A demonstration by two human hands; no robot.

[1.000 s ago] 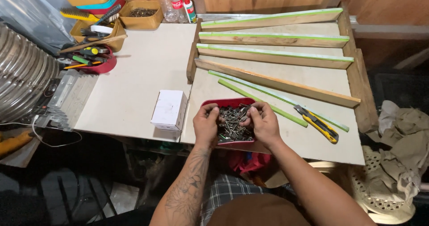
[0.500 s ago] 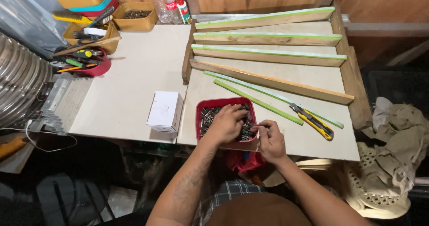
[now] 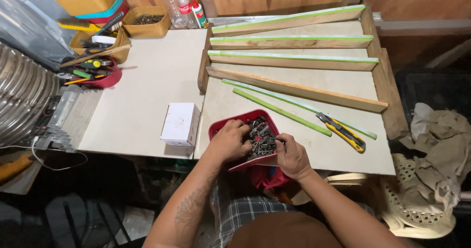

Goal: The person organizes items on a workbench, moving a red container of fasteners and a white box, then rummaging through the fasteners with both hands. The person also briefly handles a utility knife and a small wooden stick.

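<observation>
Hands [image 3: 230, 142] dig in red tray [image 3: 219, 126], white box [image 3: 180, 124] beside.

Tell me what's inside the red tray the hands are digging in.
The red tray holds a heap of small dark metal screws. The left hand is buried in them and the right hand pinches some at the edge, so the tray's bottom and whatever lies under the hands is hidden.

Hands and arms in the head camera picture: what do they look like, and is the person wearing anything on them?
Both arms are bare, with no sleeves, gloves, rings or watch showing. The left hand is bare, and its forearm carries a dark tattoo with a swirly pattern. The right hand is bare too, and no markings show on its forearm. Below the arms you can see grey checked shorts.
</observation>
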